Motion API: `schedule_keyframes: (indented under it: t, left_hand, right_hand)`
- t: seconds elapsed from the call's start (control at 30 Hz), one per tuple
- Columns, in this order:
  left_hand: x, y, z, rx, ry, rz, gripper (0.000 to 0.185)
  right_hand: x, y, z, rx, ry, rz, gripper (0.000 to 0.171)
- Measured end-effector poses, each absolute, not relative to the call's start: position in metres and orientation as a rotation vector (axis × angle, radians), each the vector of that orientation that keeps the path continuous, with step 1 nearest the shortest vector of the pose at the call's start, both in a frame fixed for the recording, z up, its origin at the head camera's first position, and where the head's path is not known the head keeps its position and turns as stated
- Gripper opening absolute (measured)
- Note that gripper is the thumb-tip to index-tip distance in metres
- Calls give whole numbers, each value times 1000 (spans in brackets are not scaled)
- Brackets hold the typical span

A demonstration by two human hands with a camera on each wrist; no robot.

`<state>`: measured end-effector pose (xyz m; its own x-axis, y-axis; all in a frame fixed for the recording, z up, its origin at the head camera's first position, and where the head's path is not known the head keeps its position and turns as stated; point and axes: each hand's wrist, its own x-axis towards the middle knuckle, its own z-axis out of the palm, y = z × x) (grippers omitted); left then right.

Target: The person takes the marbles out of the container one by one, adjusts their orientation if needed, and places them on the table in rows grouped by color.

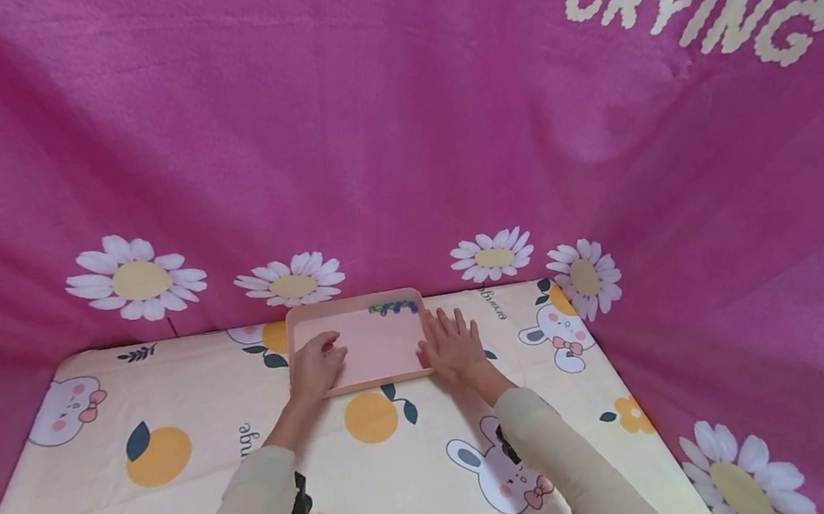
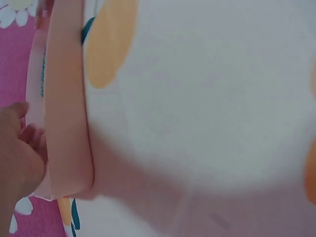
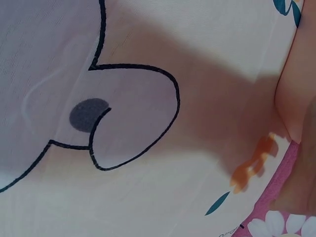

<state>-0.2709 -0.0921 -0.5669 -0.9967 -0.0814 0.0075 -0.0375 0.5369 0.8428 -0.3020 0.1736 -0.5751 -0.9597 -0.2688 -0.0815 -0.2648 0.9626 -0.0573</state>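
A shallow pink tray (image 1: 369,353) lies at the far middle of the table, against the pink backdrop. A short row of green and blue beads (image 1: 393,307) sits along its far rim. My left hand (image 1: 315,366) lies over the tray's front left corner, fingers curled onto it. My right hand (image 1: 451,345) lies flat with fingers spread, touching the tray's right edge. In the left wrist view the tray's rim (image 2: 64,123) runs up the frame. My left hand (image 2: 17,158) is at its inner side, and the beads (image 2: 42,74) show as a thin green streak.
A cream cloth (image 1: 179,482) printed with oranges and rabbits covers the table. A pink daisy-print sheet (image 1: 398,124) hangs close behind and to the right. The right wrist view shows mostly a rabbit print on the cloth (image 3: 148,173).
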Motion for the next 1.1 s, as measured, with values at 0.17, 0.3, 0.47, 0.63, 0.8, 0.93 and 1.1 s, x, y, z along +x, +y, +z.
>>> schedule_keyframes:
  t: [0.17, 0.3, 0.47, 0.63, 0.8, 0.93, 1.1]
  left_hand:
    - [-278, -84, -568, 163, -2785, -1646, 42]
    - [-283, -81, -569, 185, -2786, -1717, 45]
    - [-287, -81, -570, 242, -2760, -1751, 47]
    - [-294, -76, -569, 212, -2728, -1773, 46]
    - [-301, -67, -572, 191, -2711, -1783, 46]
    - [-305, -64, -574, 201, -2691, -1781, 44]
    - [-311, -64, -575, 221, -2716, -1769, 44]
  right_hand:
    - [-300, 175, -573, -376, 3015, 22, 73]
    - [-299, 176, -571, -352, 3008, 13, 73]
    - [-299, 172, -572, -387, 2999, -51, 74]
    - [-300, 171, -572, -366, 3002, -11, 73]
    - [-301, 174, -570, -335, 3007, 31, 72]
    - [-301, 173, -570, -355, 2999, 57, 71]
    - [-299, 169, -570, -370, 3004, 56, 70]
